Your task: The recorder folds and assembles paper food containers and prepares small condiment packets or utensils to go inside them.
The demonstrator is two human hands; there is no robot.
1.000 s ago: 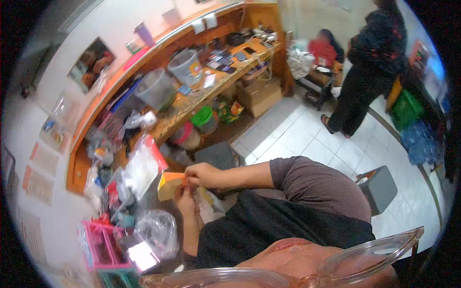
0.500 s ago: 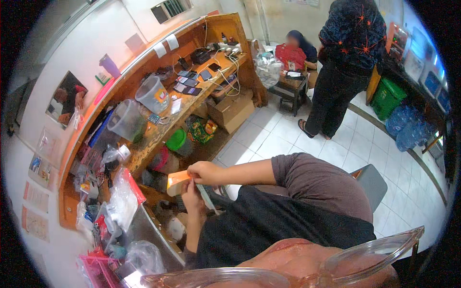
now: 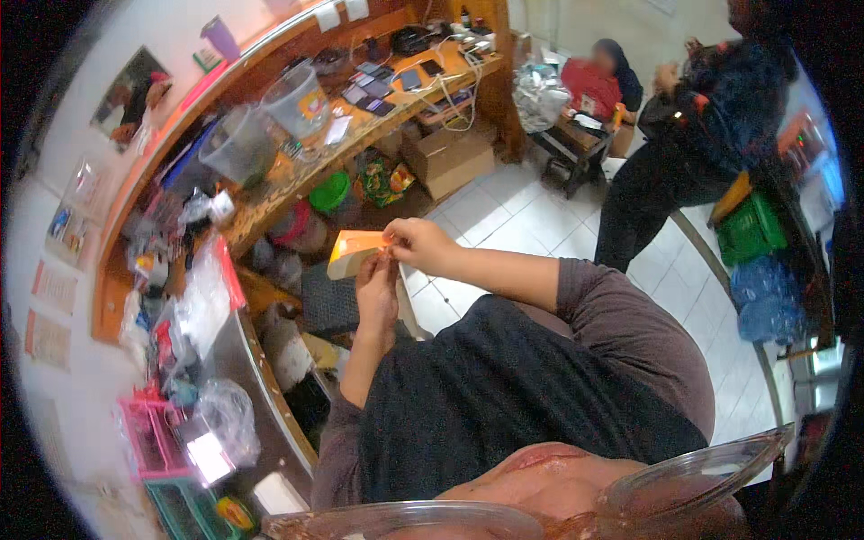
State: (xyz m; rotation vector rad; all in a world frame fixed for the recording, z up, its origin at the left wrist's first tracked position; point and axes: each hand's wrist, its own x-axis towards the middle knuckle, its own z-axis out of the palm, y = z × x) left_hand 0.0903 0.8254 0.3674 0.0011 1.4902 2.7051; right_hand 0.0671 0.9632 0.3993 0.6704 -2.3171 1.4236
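The left hand [image 3: 376,286] and right hand [image 3: 425,247] pinch an orange-and-pale packet [image 3: 355,244] at its right end, each grip closed on it, in mid-air near the scene's centre. The packet appears already folded; handling seems unfinished, and how much is left I cannot tell. Far left, a wooden surface [image 3: 301,171] carries phones [image 3: 367,93] and clear buckets [image 3: 295,101]; far right, a standing person [image 3: 706,121] is near a seated person [image 3: 589,85], above white floor tiles [image 3: 513,209].

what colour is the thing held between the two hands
The held thing is orange above and cream below, best seen in the head view.
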